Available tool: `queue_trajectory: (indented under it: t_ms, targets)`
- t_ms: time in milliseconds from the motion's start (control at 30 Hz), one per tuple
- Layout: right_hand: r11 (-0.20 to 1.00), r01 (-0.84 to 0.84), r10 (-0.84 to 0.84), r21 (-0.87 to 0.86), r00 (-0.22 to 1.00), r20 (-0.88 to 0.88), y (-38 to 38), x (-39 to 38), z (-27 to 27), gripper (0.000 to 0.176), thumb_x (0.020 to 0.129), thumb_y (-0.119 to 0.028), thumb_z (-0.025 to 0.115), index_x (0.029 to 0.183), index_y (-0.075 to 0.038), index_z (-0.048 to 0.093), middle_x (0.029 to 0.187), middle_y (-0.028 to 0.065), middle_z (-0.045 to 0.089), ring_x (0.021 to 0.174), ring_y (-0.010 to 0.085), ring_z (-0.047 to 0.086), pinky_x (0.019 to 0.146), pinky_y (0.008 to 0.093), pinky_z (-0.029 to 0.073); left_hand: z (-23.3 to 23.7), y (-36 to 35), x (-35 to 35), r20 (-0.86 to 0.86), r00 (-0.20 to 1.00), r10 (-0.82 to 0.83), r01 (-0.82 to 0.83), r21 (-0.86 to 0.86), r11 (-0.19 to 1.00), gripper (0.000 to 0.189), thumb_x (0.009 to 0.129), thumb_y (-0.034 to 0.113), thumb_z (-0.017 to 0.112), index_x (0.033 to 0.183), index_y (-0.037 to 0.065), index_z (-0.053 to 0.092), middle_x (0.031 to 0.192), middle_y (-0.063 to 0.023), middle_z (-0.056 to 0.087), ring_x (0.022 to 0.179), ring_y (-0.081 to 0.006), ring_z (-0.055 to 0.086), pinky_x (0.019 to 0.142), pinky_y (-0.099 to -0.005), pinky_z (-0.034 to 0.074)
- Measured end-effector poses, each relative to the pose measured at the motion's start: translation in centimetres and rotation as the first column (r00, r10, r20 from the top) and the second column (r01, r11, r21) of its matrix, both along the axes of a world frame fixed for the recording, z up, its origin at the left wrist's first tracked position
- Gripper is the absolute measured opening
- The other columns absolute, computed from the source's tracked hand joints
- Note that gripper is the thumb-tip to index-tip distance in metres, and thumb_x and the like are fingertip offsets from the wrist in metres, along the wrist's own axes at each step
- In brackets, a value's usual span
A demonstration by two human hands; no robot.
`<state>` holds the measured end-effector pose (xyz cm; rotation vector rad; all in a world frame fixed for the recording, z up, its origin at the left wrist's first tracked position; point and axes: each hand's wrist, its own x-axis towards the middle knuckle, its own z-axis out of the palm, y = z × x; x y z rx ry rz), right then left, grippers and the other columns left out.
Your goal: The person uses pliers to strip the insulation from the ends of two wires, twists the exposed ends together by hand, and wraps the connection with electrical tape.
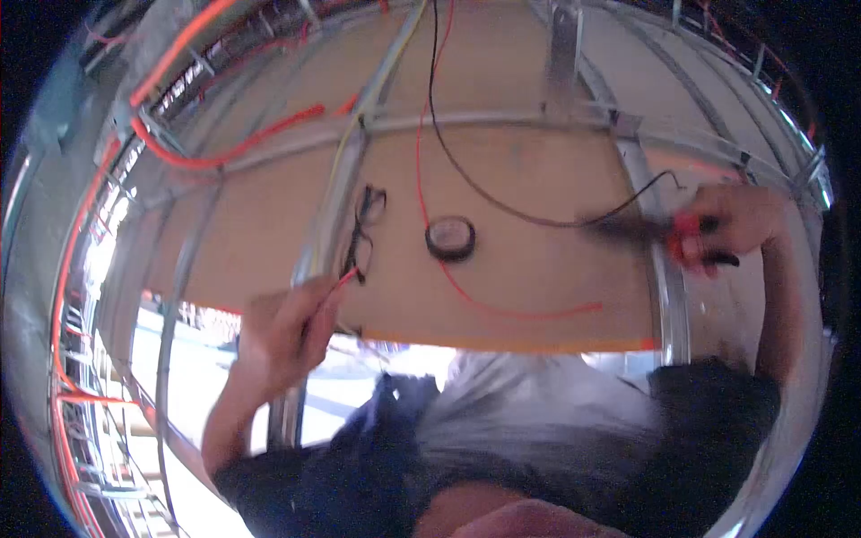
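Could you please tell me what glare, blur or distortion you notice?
Head view: fisheye distortion bows the metal framing, corners go black; glare washes out the background below the board; blur smears the red-handled tool and right hand, while the black roll looks sharper.

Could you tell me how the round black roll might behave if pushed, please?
The black roll would probably slide rather than roll, since it seems to lie flat. It might nudge the red wire, which shows at its edge.
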<state>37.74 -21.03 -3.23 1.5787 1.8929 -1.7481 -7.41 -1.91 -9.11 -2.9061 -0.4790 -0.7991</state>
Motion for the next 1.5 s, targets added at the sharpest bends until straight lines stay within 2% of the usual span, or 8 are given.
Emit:
queue_trajectory:
  t_ms: [67,100,200,333,400,500,800,1500]
  targets:
    - [0.779,0.532,-0.567,0.331,0.823,0.013,0.2,-1.8,0.2,0.022,0.096,-0.022,0.060,0.096,0.000,0.060,0.069,0.0045,0.061,0.057,0.0147,0.058,0.056,0.0308,0.049,0.7,0.2,3.1,0.027,0.990,-0.141,0.143,-0.264,0.954,0.007,0.093,0.008,0.063,0.097,0.004,0.067,0.062,-0.0106,0.055,0.052,-0.0211,0.057,0.049,-0.0339,0.044]
    - [0.776,0.533,-0.567,0.337,0.824,0.003,0.7,-1.7,0.4,0.022,0.096,-0.022,0.060,0.096,0.000,0.060,0.069,0.0045,0.061,0.057,0.0147,0.058,0.056,0.0308,0.049,1.0,0.8,4.3,0.021,0.990,-0.140,0.141,-0.255,0.957,0.007,0.093,0.008,0.063,0.097,0.004,0.067,0.062,-0.0106,0.055,0.052,-0.0211,0.057,0.049,-0.0339,0.044]
    - [0.793,0.207,-0.397,0.573,0.889,0.228,2.3,-2.0,0.5,0.016,0.094,-0.017,0.060,0.092,-0.001,0.057,0.065,0.0050,0.057,0.059,0.0150,0.057,0.058,0.0310,0.048,0.8,1.9,6.1,0.104,0.991,-0.083,0.123,-0.471,0.874,0.009,0.094,0.011,0.063,0.096,0.003,0.065,0.061,-0.0109,0.053,0.050,-0.0185,0.052,0.050,-0.0322,0.041]
    - [0.750,0.054,-0.305,0.659,0.912,0.273,3.6,-4.8,-0.6,0.011,0.090,-0.009,0.059,0.097,-0.001,0.059,0.070,0.0089,0.060,0.066,0.0220,0.062,0.066,0.0359,0.051,0.9,2.4,6.8,-0.006,0.998,-0.060,0.045,-0.590,0.806,0.014,0.098,0.015,0.060,0.103,0.002,0.063,0.066,-0.0035,0.055,0.057,-0.0095,0.050,0.053,-0.0262,0.040]
    - [0.570,-0.184,-0.303,0.801,0.859,0.413,3.9,-5.5,-2.0,0.023,0.086,-0.019,0.065,0.104,-0.004,0.063,0.086,0.0137,0.068,0.086,0.0321,0.067,0.078,0.0433,0.051,0.8,2.5,6.6,-0.038,0.998,-0.053,0.016,-0.644,0.765,0.017,0.099,0.016,0.058,0.107,0.002,0.063,0.071,-0.0001,0.059,0.064,-0.0067,0.053,0.056,-0.0236,0.043]
    - [0.472,-0.162,-0.367,0.867,0.858,0.360,4.3,-7.1,-3.2,0.026,0.085,-0.017,0.063,0.109,-0.006,0.063,0.097,0.0166,0.068,0.099,0.0375,0.064,0.086,0.0457,0.050,0.1,2.5,6.2,0.078,0.995,-0.066,0.102,-0.694,0.713,0.017,0.100,0.017,0.058,0.110,0.003,0.059,0.070,0.0012,0.057,0.062,-0.0049,0.051,0.055,-0.0226,0.041]
    - [0.464,-0.148,-0.386,0.873,0.854,0.350,4.5,-9.6,-3.2,0.044,0.081,-0.001,0.055,0.125,-0.006,0.054,0.121,0.0160,0.058,0.115,0.0375,0.056,0.097,0.0429,0.046,-0.1,2.5,6.7,0.110,0.987,-0.118,0.160,-0.736,0.658,0.012,0.101,0.016,0.056,0.103,0.004,0.056,0.069,0.0043,0.052,0.059,-0.0017,0.045,0.051,-0.0198,0.035]
    - [0.377,-0.183,-0.389,0.908,0.858,0.335,4.7,-9.3,-4.3,0.052,0.076,0.011,0.055,0.124,-0.008,0.054,0.117,0.0145,0.056,0.111,0.0344,0.057,0.095,0.0434,0.046,0.0,2.4,6.3,0.102,0.987,-0.123,0.156,-0.789,0.594,0.013,0.100,0.016,0.058,0.106,0.004,0.057,0.076,0.0031,0.055,0.062,-0.0027,0.046,0.053,-0.0196,0.036]
